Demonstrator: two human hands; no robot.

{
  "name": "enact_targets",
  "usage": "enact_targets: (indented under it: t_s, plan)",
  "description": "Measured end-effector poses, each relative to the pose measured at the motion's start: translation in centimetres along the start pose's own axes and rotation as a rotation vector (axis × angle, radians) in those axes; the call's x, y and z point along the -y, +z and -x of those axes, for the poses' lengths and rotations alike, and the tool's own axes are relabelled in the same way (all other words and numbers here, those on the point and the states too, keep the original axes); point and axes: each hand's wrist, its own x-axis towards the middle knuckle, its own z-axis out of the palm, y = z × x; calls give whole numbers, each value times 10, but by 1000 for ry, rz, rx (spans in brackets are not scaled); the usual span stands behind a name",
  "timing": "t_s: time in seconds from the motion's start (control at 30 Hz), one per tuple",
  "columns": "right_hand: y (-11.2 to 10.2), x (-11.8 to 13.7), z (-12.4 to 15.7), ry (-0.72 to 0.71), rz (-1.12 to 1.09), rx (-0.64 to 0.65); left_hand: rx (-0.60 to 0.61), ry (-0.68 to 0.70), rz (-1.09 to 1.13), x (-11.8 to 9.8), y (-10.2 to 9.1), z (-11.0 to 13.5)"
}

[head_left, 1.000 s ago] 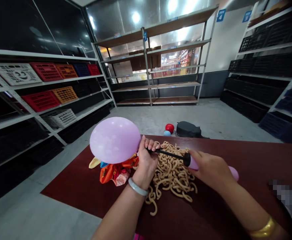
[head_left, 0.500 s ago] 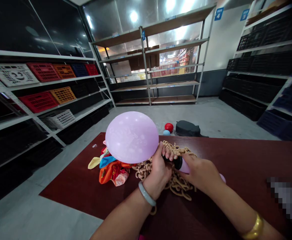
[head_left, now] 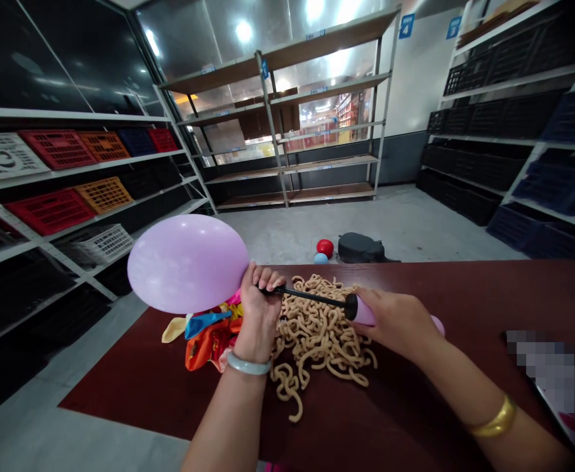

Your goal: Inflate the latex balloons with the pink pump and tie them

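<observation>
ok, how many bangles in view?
2: a pale bangle around the left wrist and a gold bangle around the right forearm. Any worn higher up would be out of frame.

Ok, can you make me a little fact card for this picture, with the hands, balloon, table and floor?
Left hand: gripping the black end of the pump, next to the balloon
Right hand: holding the pump's light purple part
Balloon: light purple, blown up; its neck is hidden
Table: dark reddish-brown, with a pile of tan squiggly pieces and a colorful heap, seemingly flat balloons
Floor: red round thing, light blue one, dark case
</observation>
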Motion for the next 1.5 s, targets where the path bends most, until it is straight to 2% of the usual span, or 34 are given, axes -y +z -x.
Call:
enact_targets:
  t_s: [0.13, 0.4, 0.57, 0.67, 0.77, 1.0, 1.1, 1.23, 1.33, 1.5]
  plan:
    - [1, 4, 1, 24, 30, 1, 11, -25, 63, 24, 0, 8]
    - [-1, 20, 3, 39, 1, 47, 33, -148, -17, 81, 3, 37]
    - [3, 28, 4, 54, -48, 60, 42, -169, -55, 100, 2, 48]
    - [5, 28, 2, 59, -84, 109, -2, -198, -70, 100, 0, 44]
    - [3, 22, -1, 54, -125, 158, -50, -220, -71, 89, 1, 34]
    - [-13, -1, -3, 56, -102, 161, 8, -71, 26, 20, 2, 6]
    - [-17, -5, -2, 45, -45, 115, 29, -11, 35, 2, 1, 4]
    - [-20, -3, 1, 39, 33, 64, 41, 19, 60, 7, 1, 8]
    - [-19, 1, 3, 31, 71, 42, 14, 15, 81, 22, -1, 11]
    - [-16, 11, 4, 14, 64, 22, -12, -67, 66, 53, -2, 21]
